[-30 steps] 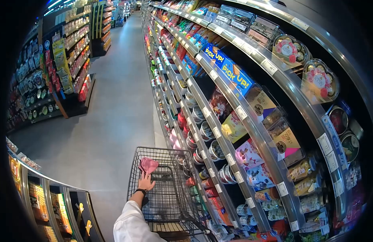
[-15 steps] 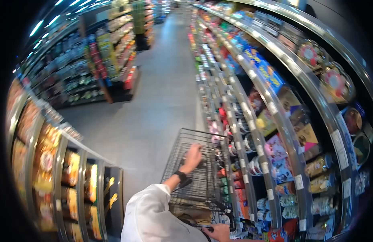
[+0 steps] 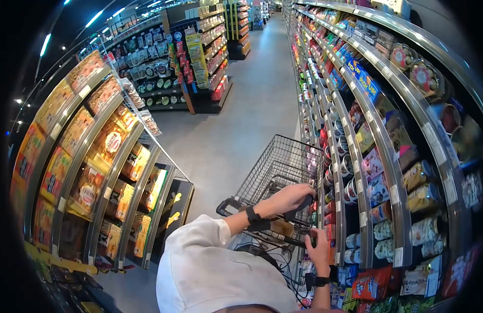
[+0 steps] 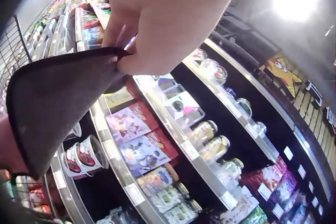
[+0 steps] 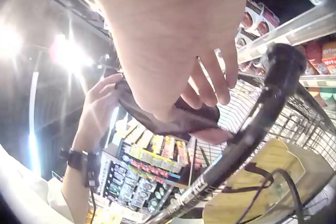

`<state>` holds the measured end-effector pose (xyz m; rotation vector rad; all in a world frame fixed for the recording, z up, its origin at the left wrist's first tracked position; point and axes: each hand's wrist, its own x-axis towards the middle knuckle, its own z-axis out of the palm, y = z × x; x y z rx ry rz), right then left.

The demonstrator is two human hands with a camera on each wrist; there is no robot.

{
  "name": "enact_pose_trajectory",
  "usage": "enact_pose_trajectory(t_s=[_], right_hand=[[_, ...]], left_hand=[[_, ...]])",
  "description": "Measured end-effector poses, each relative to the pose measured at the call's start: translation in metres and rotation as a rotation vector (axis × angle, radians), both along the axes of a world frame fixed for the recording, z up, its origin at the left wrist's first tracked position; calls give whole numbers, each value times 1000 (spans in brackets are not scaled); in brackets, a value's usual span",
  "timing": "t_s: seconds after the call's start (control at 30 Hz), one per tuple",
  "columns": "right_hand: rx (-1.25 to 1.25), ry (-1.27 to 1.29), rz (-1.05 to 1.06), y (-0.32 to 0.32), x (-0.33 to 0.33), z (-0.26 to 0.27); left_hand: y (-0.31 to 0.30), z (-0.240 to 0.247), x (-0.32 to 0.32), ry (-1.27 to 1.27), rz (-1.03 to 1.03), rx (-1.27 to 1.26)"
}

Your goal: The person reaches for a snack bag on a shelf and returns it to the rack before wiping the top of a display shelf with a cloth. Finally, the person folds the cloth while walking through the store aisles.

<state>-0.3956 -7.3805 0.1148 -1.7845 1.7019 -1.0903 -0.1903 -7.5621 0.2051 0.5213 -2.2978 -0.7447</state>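
My left hand (image 3: pixel 289 199) (image 4: pixel 170 19) pinches one end of a flat dark piece (image 3: pixel 300 207) (image 4: pixel 58 95) (image 5: pixel 157 121) between thumb and fingers, above the near end of the black wire cart (image 3: pixel 270 156). In the right wrist view, my right hand (image 3: pixel 319 250) (image 5: pixel 168 40) holds the other end, thumb on its near side and fingers bent behind. The cart's handle (image 5: pixel 252 134) passes just below that hand. What the dark piece is, I cannot tell.
Stocked shelves (image 3: pixel 379 128) run close along the right side. At the left stands a slanted rack of packaged food (image 3: pixel 113 141). Grey floor (image 3: pixel 215 130) stretches ahead between the shelving. A brown item (image 5: pixel 273 176) and black cables lie by the cart's handle.
My left hand has come back from inside the cart, where it touched a pink cloth, to the near end. Both hands now hold the dark piece. The view has swung left.
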Motion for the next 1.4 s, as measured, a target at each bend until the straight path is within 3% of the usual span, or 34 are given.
enact_pose_trajectory(t_s=[0.07,0.17,0.27,0.37,0.4,0.43,0.53,0.57,0.7,0.77,0.87,0.9,1.0,1.07,1.23,1.4], right_hand=[[-125,-61,-47,15,-3,16],[-258,175,-69,34,3,62],[-312,-23,53,43,12,73],[-224,-41,42,57,12,53],[-196,-45,37,61,14,50],[-86,-206,-22,68,17,49],[-103,84,-38,78,10,60],[-127,-53,-98,80,18,71],[-107,39,-140,83,22,78],[-143,-39,-191,83,28,79],[-114,-86,-261,79,30,80],[-124,-156,-326,79,30,80],[-204,-232,-458,77,26,76],[-189,-257,-482,80,14,70],[-338,147,-658,77,21,105],[-94,-68,-488,84,24,95]], left_hand=[[33,12,-2,-99,-92,21],[89,36,-9,-83,-171,57],[119,28,-16,-76,-279,3],[138,24,-23,-18,-348,-89],[139,25,-23,-25,-359,-68],[140,26,-22,-34,-372,-44],[137,23,-20,-31,-364,60],[132,19,-19,-28,-363,84],[116,18,-10,11,-354,126],[110,22,-2,28,-343,162],[101,30,9,-181,-415,270],[93,10,8,-229,-437,213],[81,-10,9,-146,-449,131],[73,-5,6,-91,-484,260],[67,2,-2,-36,-492,339],[78,7,-21,94,-500,263]])
